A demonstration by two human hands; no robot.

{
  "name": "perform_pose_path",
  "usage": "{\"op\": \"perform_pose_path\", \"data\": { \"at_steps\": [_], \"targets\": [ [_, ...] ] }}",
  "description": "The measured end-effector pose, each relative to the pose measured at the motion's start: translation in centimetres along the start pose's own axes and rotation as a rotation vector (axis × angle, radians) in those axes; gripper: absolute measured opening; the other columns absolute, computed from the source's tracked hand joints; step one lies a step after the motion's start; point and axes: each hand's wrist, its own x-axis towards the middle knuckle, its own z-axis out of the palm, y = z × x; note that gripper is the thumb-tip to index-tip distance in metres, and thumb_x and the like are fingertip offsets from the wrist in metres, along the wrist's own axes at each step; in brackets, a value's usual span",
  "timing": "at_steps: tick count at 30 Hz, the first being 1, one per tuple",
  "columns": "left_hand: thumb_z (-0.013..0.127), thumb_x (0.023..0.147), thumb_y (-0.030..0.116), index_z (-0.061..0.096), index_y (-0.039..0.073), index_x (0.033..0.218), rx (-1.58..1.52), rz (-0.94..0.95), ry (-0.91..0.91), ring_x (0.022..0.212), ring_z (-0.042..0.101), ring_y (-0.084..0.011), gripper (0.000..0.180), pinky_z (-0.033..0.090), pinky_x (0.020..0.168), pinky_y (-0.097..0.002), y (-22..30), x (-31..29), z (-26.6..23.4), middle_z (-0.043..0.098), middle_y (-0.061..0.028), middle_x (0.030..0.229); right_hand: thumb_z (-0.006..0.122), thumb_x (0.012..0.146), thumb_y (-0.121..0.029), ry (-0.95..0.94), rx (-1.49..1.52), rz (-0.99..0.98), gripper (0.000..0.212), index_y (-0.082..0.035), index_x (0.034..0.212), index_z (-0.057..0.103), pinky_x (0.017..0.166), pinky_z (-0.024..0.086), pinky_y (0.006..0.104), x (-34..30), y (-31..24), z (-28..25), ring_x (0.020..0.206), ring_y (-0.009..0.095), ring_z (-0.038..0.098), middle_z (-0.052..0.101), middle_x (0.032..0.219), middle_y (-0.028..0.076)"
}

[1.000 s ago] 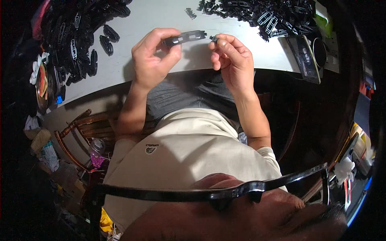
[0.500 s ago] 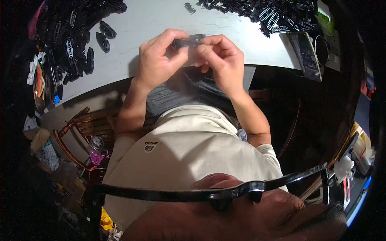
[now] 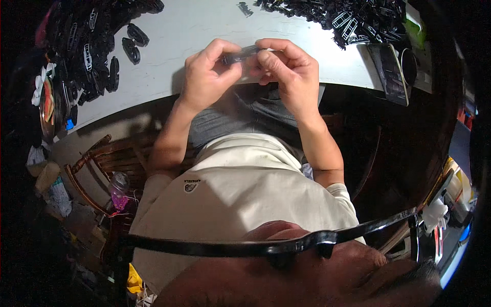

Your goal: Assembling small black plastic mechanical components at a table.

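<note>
Between my two hands, over the front edge of the white table, is a small dark oblong plastic part (image 3: 240,55). My left hand (image 3: 209,71) pinches its left end between thumb and fingers. The thumb and forefinger of my right hand (image 3: 289,66) close on its right end. Finer details of the part are blurred, and the fingertips hide its ends. Similar black oblong parts (image 3: 131,50) lie on the table to the left of my hands.
A big heap of black plastic parts (image 3: 84,56) covers the table's left side. Smaller black pieces (image 3: 327,15) pile up at the far right. A phone-like dark slab (image 3: 388,74) lies at the right edge of the white table (image 3: 153,77). A wooden chair (image 3: 89,158) stands lower left.
Both hands have shifted slightly right. The right thumb has moved up onto the dark part's right end, and the part is tilted a little differently.
</note>
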Motion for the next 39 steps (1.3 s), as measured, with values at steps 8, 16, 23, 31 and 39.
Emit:
{"op": "perform_pose_path", "data": {
  "at_steps": [8,16,23,31,39],
  "targets": [
    [0.071,0.088,-0.003,0.067,0.001,0.114,-0.032,-0.029,-0.078,0.089,0.068,-0.0089,0.027,0.057,0.079,-0.0249,0.5,0.1,-0.4,0.072,-0.0034,0.100,0.068,0.101,-0.013,-0.007,-0.014,0.085,0.012,-0.001,0.105,0.068,0.057,0.052,0.0205,0.5,0.9,0.1,0.068,0.010,0.069,0.076,0.084,0.007],
    [0.072,0.094,0.000,0.065,-0.003,0.116,-0.307,-0.091,-0.149,0.090,0.067,-0.0093,0.023,0.057,0.079,-0.0243,0.0,-0.4,-0.8,0.070,-0.0053,0.101,0.072,0.099,-0.017,0.019,-0.276,0.015,0.020,0.001,0.109,0.068,0.055,0.050,0.0245,0.5,1.3,0.5,0.064,0.012,0.068,0.075,0.077,0.010],
    [0.068,0.095,-0.003,0.062,-0.001,0.113,-0.658,-0.210,-0.319,0.083,0.062,-0.0076,0.020,0.056,0.074,-0.0240,0.9,-1.3,-1.7,0.065,-0.0017,0.100,0.076,0.093,-0.029,-0.209,-0.704,-0.071,0.030,-0.001,0.103,0.074,0.060,0.054,0.0337,-0.9,-0.5,-1.0,0.062,0.022,0.070,0.072,0.073,0.016],
    [0.080,0.089,0.022,0.072,0.009,0.118,0.662,-0.069,0.361,0.090,0.067,-0.0174,0.033,0.057,0.080,-0.0328,-0.2,-1.1,-6.7,0.071,-0.0057,0.106,0.078,0.091,-0.038,-0.467,-1.117,-0.153,0.034,-0.007,0.104,0.071,0.061,0.055,0.0419,-1.4,-1.4,-1.5,0.063,0.034,0.070,0.071,0.073,0.014],
    [0.078,0.089,0.035,0.065,0.010,0.128,1.054,-0.229,0.604,0.115,0.063,-0.0385,0.048,0.052,0.095,-0.0487,-5.5,0.0,-11.9,0.068,-0.0169,0.121,0.076,0.094,-0.030,0.260,-1.271,-0.516,0.027,-0.011,0.113,0.070,0.063,0.056,0.0418,6.1,1.7,1.2,0.072,0.030,0.071,0.069,0.097,0.011]
  ]
}}
